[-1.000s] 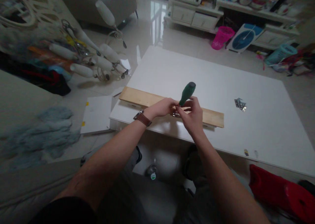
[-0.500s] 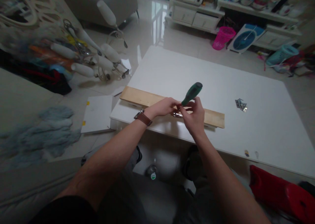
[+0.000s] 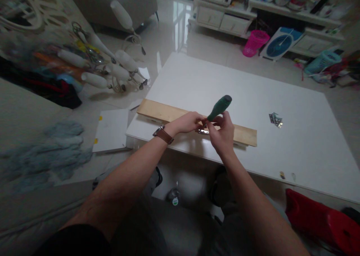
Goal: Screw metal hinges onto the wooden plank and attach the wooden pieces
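Observation:
A screwdriver with a green handle (image 3: 220, 107) leans up and to the right, its dark butt end highest. The fingers of my right hand (image 3: 224, 131) are bent around the lower end of that handle. My left hand (image 3: 190, 122) meets it from the left with its fingertips pinched together close to the screwdriver's lower end; whatever lies between them is hidden. Just below the fingertips, a small shiny metal bracket (image 3: 203, 132) sits at the near edge of a long wooden board (image 3: 244, 135). The board lies across a large white panel (image 3: 281, 147), partly under my hands.
To the right on the panel lies a small pile of metal brackets (image 3: 276, 120). Two small pieces (image 3: 282, 175) rest near its front edge. A red case (image 3: 323, 222) is at lower right. A chandelier (image 3: 118, 70) with white shades stands on the left floor beside a white board (image 3: 110, 130).
The screwdriver handle and my right hand have shifted very slightly to the right and down. Everything else looks the same.

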`<action>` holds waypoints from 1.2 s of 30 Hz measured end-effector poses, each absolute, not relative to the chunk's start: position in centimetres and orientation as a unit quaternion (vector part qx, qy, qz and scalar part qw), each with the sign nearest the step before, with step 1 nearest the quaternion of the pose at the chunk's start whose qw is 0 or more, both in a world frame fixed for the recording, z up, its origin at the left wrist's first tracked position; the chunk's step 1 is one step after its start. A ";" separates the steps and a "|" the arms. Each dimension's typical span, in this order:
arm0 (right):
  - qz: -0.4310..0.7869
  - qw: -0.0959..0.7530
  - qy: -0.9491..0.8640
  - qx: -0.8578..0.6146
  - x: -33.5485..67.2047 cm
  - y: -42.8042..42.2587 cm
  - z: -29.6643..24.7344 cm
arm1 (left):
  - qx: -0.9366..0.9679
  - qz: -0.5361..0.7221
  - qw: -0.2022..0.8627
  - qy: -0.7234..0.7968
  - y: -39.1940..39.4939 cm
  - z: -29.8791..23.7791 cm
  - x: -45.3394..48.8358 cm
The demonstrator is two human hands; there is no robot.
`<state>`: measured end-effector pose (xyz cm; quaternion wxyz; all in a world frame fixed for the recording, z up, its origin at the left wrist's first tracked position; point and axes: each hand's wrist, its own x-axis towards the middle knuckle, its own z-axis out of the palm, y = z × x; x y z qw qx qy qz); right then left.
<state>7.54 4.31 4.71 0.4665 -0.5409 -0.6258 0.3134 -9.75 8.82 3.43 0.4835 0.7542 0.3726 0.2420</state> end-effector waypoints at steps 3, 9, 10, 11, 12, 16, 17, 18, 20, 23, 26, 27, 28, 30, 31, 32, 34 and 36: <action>0.315 0.468 -0.628 -0.536 7.5 4.4 4.8 | 0.740 0.246 0.496 0.382 8.7 3.4 -9.5; 0.298 0.470 -0.616 -0.558 7.7 4.6 4.6 | 0.747 0.248 0.480 0.388 8.9 2.9 -9.4; 0.295 0.470 -0.615 -0.560 7.7 4.6 4.6 | 0.750 0.247 0.476 0.387 9.0 2.9 -9.5; 0.293 0.471 -0.614 -0.561 7.7 4.6 4.6 | 0.754 0.245 0.475 0.383 9.0 2.8 -9.5; 0.296 0.474 -0.613 -0.559 7.7 4.6 4.6 | 0.757 0.244 0.474 0.378 9.1 2.8 -9.6; 0.328 0.478 -0.608 -0.542 7.6 4.5 4.6 | 0.765 0.236 0.471 0.371 9.2 2.9 -9.7; 0.334 0.476 -0.609 -0.539 7.6 4.5 4.6 | 0.762 0.237 0.473 0.373 9.1 2.9 -9.7; 0.336 0.474 -0.611 -0.538 7.6 4.5 4.5 | 0.759 0.239 0.475 0.376 9.1 3.0 -9.6; 0.333 0.471 -0.614 -0.538 7.6 4.5 4.5 | 0.752 0.247 0.477 0.381 9.0 3.0 -9.4; 0.325 0.474 -0.607 -0.549 7.6 4.7 4.3 | 0.749 0.247 0.468 0.400 9.0 3.0 -9.2; 0.319 0.479 -0.599 -0.556 7.7 4.7 4.1 | 0.750 0.243 0.466 0.401 9.1 3.0 -9.2; 0.317 0.483 -0.599 -0.554 7.7 4.7 4.1 | 0.752 0.243 0.468 0.395 9.2 2.9 -9.3; 0.317 0.487 -0.600 -0.550 7.6 4.6 4.1 | 0.755 0.241 0.469 0.389 9.2 2.9 -9.3; 0.322 0.493 -0.602 -0.540 7.6 4.5 4.0 | 0.763 0.232 0.468 0.382 9.3 3.0 -9.5; 0.327 0.494 -0.603 -0.534 7.6 4.5 4.0 | 0.766 0.229 0.466 0.381 9.2 3.0 -9.5; 0.335 0.493 -0.605 -0.529 7.6 4.5 4.1 | 0.767 0.227 0.463 0.381 9.2 3.1 -9.6; 0.349 0.486 -0.608 -0.522 7.7 4.5 4.1 | 0.768 0.230 0.462 0.380 9.1 3.1 -9.6; 0.352 0.482 -0.609 -0.523 7.8 4.5 4.1 | 0.765 0.236 0.462 0.381 9.0 3.1 -9.5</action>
